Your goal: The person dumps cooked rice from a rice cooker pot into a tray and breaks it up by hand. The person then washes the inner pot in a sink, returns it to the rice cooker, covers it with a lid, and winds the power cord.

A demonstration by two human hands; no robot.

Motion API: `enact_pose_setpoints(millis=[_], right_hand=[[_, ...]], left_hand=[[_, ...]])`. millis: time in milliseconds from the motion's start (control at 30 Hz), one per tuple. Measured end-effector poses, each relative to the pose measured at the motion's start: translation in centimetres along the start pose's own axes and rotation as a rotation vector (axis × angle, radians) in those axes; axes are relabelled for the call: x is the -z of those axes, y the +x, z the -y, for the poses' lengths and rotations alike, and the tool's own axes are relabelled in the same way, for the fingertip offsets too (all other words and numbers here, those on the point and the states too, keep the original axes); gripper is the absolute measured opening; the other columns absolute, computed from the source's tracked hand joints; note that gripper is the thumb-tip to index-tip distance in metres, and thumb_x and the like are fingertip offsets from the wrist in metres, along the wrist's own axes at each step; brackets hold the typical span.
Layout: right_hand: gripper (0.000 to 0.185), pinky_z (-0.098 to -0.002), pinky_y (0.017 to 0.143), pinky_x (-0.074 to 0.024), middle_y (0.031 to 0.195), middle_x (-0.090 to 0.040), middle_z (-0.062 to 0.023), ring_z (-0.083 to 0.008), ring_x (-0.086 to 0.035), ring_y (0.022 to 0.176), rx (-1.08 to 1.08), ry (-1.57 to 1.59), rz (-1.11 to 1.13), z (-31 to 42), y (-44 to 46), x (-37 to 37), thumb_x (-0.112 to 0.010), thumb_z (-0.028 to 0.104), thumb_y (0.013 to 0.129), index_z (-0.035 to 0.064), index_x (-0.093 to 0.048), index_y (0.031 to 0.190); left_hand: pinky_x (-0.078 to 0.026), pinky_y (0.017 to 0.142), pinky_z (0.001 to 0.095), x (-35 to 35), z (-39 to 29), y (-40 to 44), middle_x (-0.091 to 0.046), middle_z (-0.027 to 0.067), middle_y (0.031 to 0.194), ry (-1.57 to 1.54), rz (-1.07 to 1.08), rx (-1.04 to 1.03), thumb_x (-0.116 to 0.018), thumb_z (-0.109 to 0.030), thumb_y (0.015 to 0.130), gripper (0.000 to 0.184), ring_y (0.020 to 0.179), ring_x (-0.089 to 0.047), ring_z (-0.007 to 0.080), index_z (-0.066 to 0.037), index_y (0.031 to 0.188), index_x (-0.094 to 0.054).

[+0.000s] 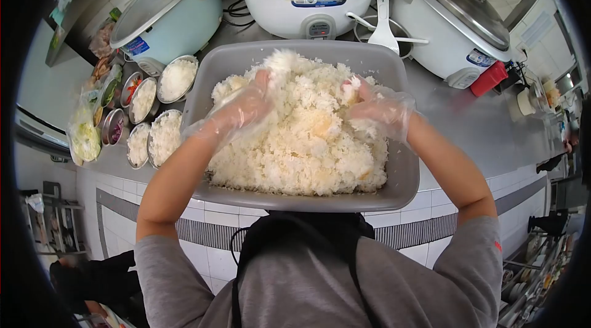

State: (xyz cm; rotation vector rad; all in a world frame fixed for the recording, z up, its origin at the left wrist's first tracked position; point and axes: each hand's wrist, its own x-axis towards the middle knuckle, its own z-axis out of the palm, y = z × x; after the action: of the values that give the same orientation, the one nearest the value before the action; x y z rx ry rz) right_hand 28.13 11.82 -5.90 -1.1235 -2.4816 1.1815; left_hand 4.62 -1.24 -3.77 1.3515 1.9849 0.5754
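Observation:
A large grey tub (206, 60) holds a heap of cooked white rice (301, 162) with some yellowish lumps. Both hands wear clear plastic gloves. On the left side of the heap, my left hand (249, 106) has its fingers curled into the rice, and a blurred white clump rises by its fingertips. My right hand (381, 106) is at the right side of the tub, thumb and fingers closing around a clump of rice. Parts of the fingers on both hands are hidden by rice and by the wrinkled plastic.
Behind the tub stand three rice cookers: a left one (178, 20), a middle one (271, 5) and a right one (443, 26). A white rice paddle (383, 32) rests in a metal pot. Several rice bowls (178, 79) sit left. A person in black (104, 279) is at lower left.

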Motion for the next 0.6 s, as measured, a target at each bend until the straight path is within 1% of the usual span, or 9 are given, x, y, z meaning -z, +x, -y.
enact_pose_setpoints(millis=[67, 100, 167, 200, 267, 367, 400, 467, 600], right_hand=[[0.064, -0.0312, 0.094, -0.0326, 0.124, -0.039, -0.0103, -0.0183, -0.040, 0.112, 0.095, 0.059, 0.452, 0.2, 0.4, 1.9, -0.065, 0.028, 0.069, 0.0110, -0.034, 0.123], [0.064, -0.0312, 0.094, -0.0326, 0.124, -0.039, -0.0103, -0.0183, -0.040, 0.112, 0.093, 0.059, 0.450, 0.9, 0.1, 1.2, -0.065, 0.028, 0.069, 0.0110, -0.034, 0.123], [0.111, -0.0372, 0.102, -0.0175, 0.133, -0.024, -0.0164, -0.0238, -0.019, 0.126, -0.246, 0.887, 0.289, 3.1, -0.1, -1.2, -0.077, 0.030, 0.055, 0.0060, -0.002, 0.134], [0.111, -0.0372, 0.102, -0.0175, 0.133, -0.024, -0.0164, -0.0238, -0.019, 0.126, -0.248, 0.889, 0.287, 2.9, 0.2, -1.8, -0.077, 0.030, 0.055, 0.0060, -0.002, 0.134], [0.105, -0.0389, 0.099, -0.0222, 0.131, -0.025, -0.0213, -0.0238, -0.026, 0.123, -0.259, 0.845, 0.294, 1.5, 1.3, -2.8, -0.076, 0.026, 0.056, 0.0005, -0.007, 0.131], [0.086, -0.0363, 0.095, -0.0275, 0.127, -0.033, -0.0201, -0.0244, -0.034, 0.117, -0.095, 0.936, 0.348, 0.1, 0.9, -3.0, -0.073, 0.019, 0.061, -0.0002, -0.021, 0.126], [0.086, -0.0363, 0.095, -0.0275, 0.127, -0.033, -0.0201, -0.0244, -0.034, 0.117, -0.096, 0.940, 0.346, -0.2, 0.9, -3.6, -0.073, 0.019, 0.061, -0.0002, -0.021, 0.126], [0.049, -0.0331, 0.091, -0.0328, 0.108, -0.052, -0.0118, -0.0198, -0.049, 0.100, -0.158, 0.897, 0.128, -0.1, 1.4, -4.7, -0.060, 0.015, 0.074, 0.0056, -0.039, 0.117], [0.049, -0.0301, 0.083, -0.0390, 0.104, -0.052, -0.0110, -0.0168, -0.049, 0.095, -0.081, 0.946, 0.038, 0.1, 2.4, -5.0, -0.054, 0.015, 0.079, 0.0033, -0.032, 0.120]], left_hand=[[-0.030, 0.094, 0.0363, -1.2, 0.2, -1.1, -0.035, 0.0255, 0.122, -0.111, 0.111, -0.096, -0.064, -0.032, 0.069, 0.079, 0.115, -0.035, 0.0356, 0.000, 0.128, -0.021], [-0.027, 0.098, 0.0371, -2.1, 0.4, -1.7, -0.025, 0.0254, 0.129, -0.220, 0.226, -0.190, -0.070, -0.032, 0.062, 0.093, 0.119, -0.027, 0.0380, -0.003, 0.130, -0.014], [-0.019, 0.102, 0.0434, -6.4, 0.3, -1.6, -0.028, 0.0263, 0.127, 0.098, 0.099, -0.285, -0.077, -0.028, 0.053, 0.112, 0.120, -0.025, 0.0379, -0.005, 0.132, -0.001], [-0.019, 0.102, 0.0434, -8.4, -0.4, -0.9, -0.028, 0.0263, 0.127, 0.098, 0.101, -0.285, -0.077, -0.028, 0.053, 0.112, 0.120, -0.025, 0.0379, -0.005, 0.132, -0.001], [-0.020, 0.101, 0.0432, -11.5, -1.9, 0.4, -0.031, 0.0233, 0.126, 0.103, -0.161, -0.034, -0.079, -0.022, 0.051, 0.113, 0.121, -0.025, 0.0364, -0.010, 0.133, -0.003], [-0.027, 0.098, 0.0430, -11.7, -2.1, 1.6, -0.038, 0.0197, 0.121, -0.035, -0.302, -0.191, -0.080, -0.019, 0.050, 0.108, 0.118, -0.030, 0.0348, -0.013, 0.132, -0.009], [-0.027, 0.098, 0.0430, -11.4, -1.9, 1.6, -0.038, 0.0197, 0.121, -0.033, -0.299, -0.191, -0.080, -0.019, 0.050, 0.108, 0.118, -0.030, 0.0348, -0.013, 0.132, -0.009], [-0.033, 0.095, 0.0316, -10.4, -1.1, 1.8, -0.042, 0.0143, 0.117, -0.456, -0.211, -0.385, -0.079, -0.014, 0.054, 0.092, 0.109, -0.041, 0.0261, -0.005, 0.126, -0.023], [-0.042, 0.085, 0.0317, -7.6, -2.6, 1.2, -0.045, 0.0154, 0.112, -0.589, -0.147, -0.423, -0.077, -0.016, 0.055, 0.089, 0.101, -0.048, 0.0241, -0.009, 0.127, -0.025]])
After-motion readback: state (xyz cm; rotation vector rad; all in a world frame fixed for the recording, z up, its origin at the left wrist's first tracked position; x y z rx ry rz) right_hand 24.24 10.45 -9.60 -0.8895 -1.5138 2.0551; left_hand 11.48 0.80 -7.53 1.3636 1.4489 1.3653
